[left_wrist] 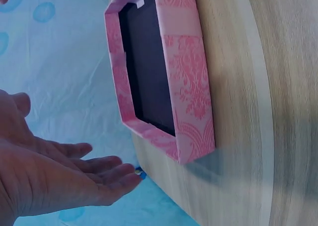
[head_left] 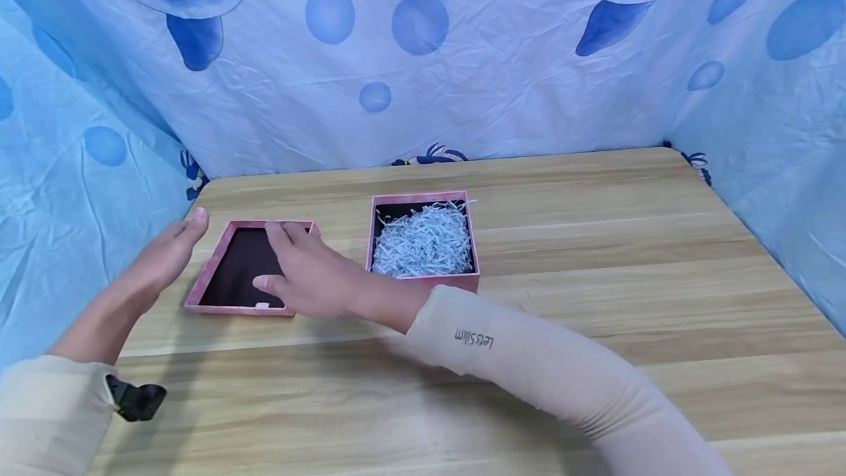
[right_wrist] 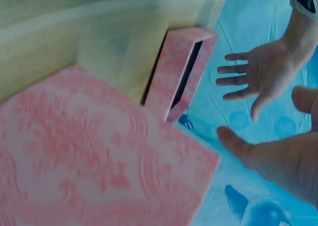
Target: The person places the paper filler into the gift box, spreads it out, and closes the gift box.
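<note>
A shallow pink box lid [head_left: 206, 270] with a dark inside lies open side up at the left of the table. Its side shows a damask pattern in the left wrist view. Beside the lid's left edge my left hand [head_left: 161, 255] is raised, fingers straight, holding nothing. Over the lid's right part hovers my right hand [head_left: 317, 276], its fingers extended and thumb apart; in the right wrist view that hand [right_wrist: 278, 154] grips nothing. Right of the lid stands a pink box [head_left: 456, 283] filled with pale blue shredded paper [head_left: 423, 244].
The wooden table [head_left: 595, 263] stretches to the right and front. Blue curtains with sea-animal prints [head_left: 330, 116] enclose its back and sides. A black device [head_left: 136, 398] is strapped to the left wrist. A small white tab [head_left: 262, 305] shows at the lid's front edge.
</note>
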`<state>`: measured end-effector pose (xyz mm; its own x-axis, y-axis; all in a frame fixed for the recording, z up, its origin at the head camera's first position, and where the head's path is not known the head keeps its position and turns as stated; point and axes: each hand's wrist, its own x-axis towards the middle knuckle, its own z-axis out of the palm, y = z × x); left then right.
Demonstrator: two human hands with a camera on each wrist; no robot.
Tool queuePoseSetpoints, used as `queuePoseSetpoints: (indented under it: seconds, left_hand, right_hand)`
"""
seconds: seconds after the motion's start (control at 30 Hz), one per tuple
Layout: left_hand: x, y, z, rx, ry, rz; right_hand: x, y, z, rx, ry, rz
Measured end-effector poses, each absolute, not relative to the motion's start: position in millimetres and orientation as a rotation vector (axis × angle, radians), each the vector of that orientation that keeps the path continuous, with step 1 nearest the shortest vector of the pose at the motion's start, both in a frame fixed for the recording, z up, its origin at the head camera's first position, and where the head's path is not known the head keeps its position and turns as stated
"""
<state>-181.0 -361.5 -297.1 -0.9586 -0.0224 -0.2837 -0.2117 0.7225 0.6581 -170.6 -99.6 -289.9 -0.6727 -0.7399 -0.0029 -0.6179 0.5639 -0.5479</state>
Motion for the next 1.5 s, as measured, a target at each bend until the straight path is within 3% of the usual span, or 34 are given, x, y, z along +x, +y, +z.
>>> queuePoseSetpoints:
  seconds: [0.33,1.0,1.5]
  left_hand:
    - [-186.2,-374.0,-297.7,-0.230,2.464,1.070]
    - [-188.5,-367.2,-310.0,-0.229,2.376,1.119]
    - [-188.6,-367.7,-312.7,-0.253,2.353,1.116]
  right_hand:
    - [-161.9,-113.8,-307.2,-0.848,2.629,-0.818]
    - [-171.3,-128.1,-336.3,-0.353,2.145,-1.453]
    - [-174.1,-138.5,-343.5,-0.188,1.679,-1.942]
